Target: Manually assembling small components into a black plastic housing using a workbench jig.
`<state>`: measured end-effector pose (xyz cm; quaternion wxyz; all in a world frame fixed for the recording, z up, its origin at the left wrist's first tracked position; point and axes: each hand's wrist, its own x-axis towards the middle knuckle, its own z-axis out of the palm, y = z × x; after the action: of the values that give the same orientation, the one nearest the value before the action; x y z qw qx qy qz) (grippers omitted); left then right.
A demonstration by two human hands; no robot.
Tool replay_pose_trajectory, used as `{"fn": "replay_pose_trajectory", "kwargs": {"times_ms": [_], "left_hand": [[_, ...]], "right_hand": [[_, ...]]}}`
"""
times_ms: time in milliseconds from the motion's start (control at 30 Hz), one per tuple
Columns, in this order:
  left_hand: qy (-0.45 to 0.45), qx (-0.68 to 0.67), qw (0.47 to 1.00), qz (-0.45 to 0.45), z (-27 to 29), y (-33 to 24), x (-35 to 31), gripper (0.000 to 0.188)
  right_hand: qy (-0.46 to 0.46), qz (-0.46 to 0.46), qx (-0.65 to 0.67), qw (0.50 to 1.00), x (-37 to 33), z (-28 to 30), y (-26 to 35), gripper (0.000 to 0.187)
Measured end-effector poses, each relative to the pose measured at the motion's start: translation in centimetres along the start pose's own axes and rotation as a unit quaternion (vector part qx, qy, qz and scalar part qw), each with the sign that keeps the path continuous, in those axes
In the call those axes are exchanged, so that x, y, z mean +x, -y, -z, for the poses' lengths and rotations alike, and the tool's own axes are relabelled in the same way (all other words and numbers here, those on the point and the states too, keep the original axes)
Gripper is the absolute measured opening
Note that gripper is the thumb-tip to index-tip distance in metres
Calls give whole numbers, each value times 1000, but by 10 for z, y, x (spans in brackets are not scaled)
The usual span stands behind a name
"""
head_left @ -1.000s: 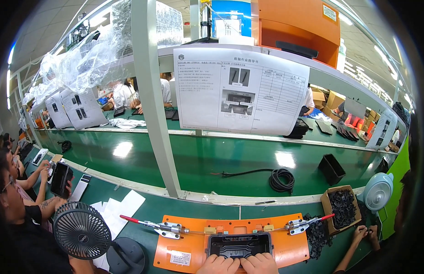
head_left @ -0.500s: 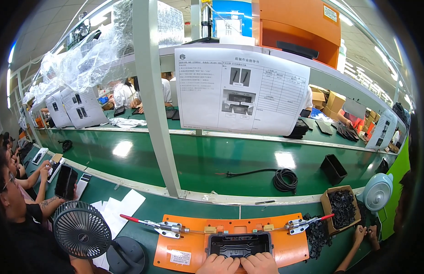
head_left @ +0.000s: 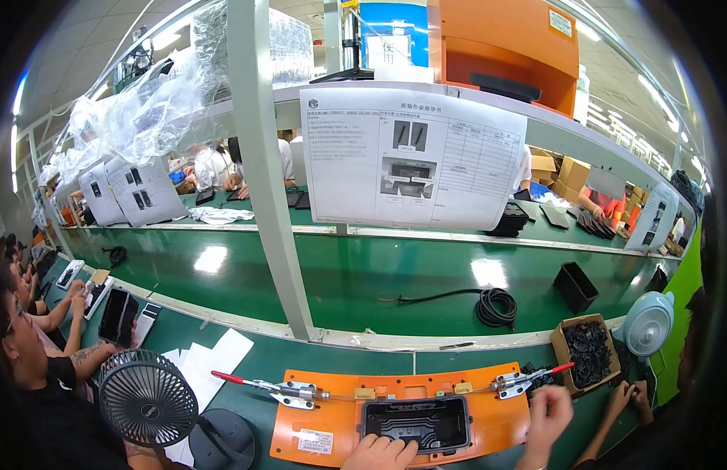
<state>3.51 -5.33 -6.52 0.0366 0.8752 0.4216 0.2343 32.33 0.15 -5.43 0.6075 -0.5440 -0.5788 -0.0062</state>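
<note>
A black open-topped plastic housing sits in the orange fixture plate at the front of the bench. My left hand holds its near rim, fingers bent over the edge and the thumb out of sight. My right hand is raised off the housing, over the fixture's right end and just below the right red-handled toggle clamp. Its fingers are curled and slightly blurred, so anything between them cannot be made out. A second toggle clamp is mounted on the fixture's left side.
Right of the fixture stands a cardboard box of small black parts, with more parts spilled beside it. A black fan and white papers lie left. A coiled black cable is beyond the bench divider. Co-workers sit on both sides.
My right hand has left the housing's near rim and moved right and up toward the right clamp. My left hand stays on the rim. The whole view has shifted slightly.
</note>
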Motion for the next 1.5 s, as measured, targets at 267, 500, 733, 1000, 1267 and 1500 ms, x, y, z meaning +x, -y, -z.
{"fn": "replay_pose_trajectory", "kwargs": {"times_ms": [267, 500, 733, 1000, 1267, 1500], "left_hand": [[2, -3, 1000, 0, -2, 0, 0, 52], [-1, -2, 1000, -8, 1, -1, 1, 50], [-18, 6, 1000, -13, -4, 2, 0, 50], [-20, 3, 1000, -10, -4, 1, -1, 50], [-14, 0, 1000, -6, -3, 2, -1, 51], [-17, -2, 1000, -1, -4, 3, -2, 53]], "right_hand": [[171, -318, -236, 902, 4, 62, -117, 31], [193, -213, -342, 894, 2, 49, -131, 54], [215, -346, -245, 880, 6, 48, -155, 35], [169, -235, -408, 866, 9, 38, -106, 53], [239, -298, -294, 876, 9, 41, -129, 50], [162, -168, -303, 924, -3, 46, -160, 31]]}}
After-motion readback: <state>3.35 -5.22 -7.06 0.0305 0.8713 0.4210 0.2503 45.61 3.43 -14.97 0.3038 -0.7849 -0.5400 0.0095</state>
